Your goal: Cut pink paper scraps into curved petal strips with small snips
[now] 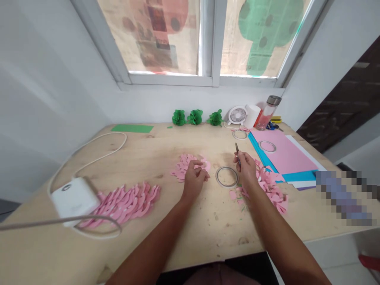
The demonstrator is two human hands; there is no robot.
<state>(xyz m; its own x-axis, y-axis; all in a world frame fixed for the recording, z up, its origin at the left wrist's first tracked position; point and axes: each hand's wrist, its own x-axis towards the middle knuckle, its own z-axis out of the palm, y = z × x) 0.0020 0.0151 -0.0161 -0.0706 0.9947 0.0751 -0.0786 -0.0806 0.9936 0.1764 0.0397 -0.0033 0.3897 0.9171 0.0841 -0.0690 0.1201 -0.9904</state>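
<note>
Over the table's middle, my left hand [195, 176] has its fingers pinched together; what is between them, if anything, I cannot make out. Right behind those fingers lies a cluster of pink cut-paper pieces [181, 164]. My right hand [246, 166] is closed around a slim dark pointed tool [237, 149], its tip pointing up and away; the exact kind is unclear. Between both hands a thin ring-shaped roll of tape [217, 180] lies flat. Pink paper scraps [274, 190] are heaped beside and partly under my right forearm.
Overlapping pink paper strips [130, 204] lie at left by a white device [74, 198] with a looping cable. Green paper flowers [195, 117], a small fan [237, 115] and a bottle [268, 113] stand along the back. Coloured sheets [292, 154] are stacked at right.
</note>
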